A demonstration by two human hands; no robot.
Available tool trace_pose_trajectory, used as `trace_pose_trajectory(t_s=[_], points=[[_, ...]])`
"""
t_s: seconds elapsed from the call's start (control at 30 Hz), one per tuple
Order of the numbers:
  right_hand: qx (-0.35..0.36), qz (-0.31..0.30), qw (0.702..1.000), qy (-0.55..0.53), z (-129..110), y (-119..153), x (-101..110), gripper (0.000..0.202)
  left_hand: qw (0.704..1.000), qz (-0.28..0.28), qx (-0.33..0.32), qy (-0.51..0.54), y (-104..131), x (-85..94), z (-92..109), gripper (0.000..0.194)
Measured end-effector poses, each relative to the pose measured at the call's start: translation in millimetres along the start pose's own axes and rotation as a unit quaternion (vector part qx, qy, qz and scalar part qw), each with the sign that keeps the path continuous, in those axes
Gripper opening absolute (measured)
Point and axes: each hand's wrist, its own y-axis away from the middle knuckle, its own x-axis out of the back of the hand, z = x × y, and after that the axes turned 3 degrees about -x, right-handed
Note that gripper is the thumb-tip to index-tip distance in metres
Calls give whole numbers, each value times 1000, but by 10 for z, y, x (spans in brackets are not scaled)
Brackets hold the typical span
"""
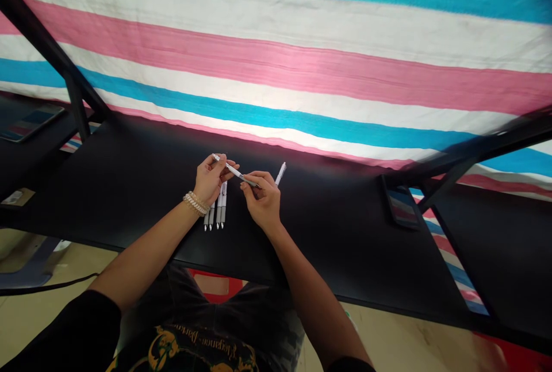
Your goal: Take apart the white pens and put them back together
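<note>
Between my two hands a white pen (234, 171) with a grey grip slants down to the right, held above the black table. My left hand (211, 179), with a beaded bracelet at the wrist, pinches its upper end. At the lower end my right hand (263, 196) closes its fingertips round the grip. Several similar pens (221, 206) lie side by side below my left hand, tips towards me, their upper parts partly covered by it. Another white pen (281, 172) lies just beyond my right hand, its lower part hidden behind the fingers.
The black table (328, 234) runs left to right, with a striped cloth (302, 73) hanging behind it. Dark metal braces (75, 99) stand at both sides. A phone (402, 206) lies at the right, and a tablet-like device (32, 122) at the far left.
</note>
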Motion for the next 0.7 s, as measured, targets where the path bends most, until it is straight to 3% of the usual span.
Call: trace_pose_trajectory(t_s=[0.13, 0.3, 0.43, 0.6, 0.7], points=[[2, 10, 1000, 2, 18, 2, 6, 16, 1000, 1, 1, 11, 1, 5, -4, 35], [-79, 2, 997, 4, 90, 16, -7, 27, 1000, -8, 5, 12, 19, -12, -21, 35], [-39, -8, 999, 35, 93, 1, -5, 33, 1000, -8, -3, 1, 19, -24, -17, 36], [-58, -3, 998, 37, 71, -18, 30, 32, 1000, 0, 0, 1, 16, -31, 4, 37], [-61, -30, 997, 39, 73, -12, 37, 31, 1000, 1, 2, 0, 22, -32, 7, 38]])
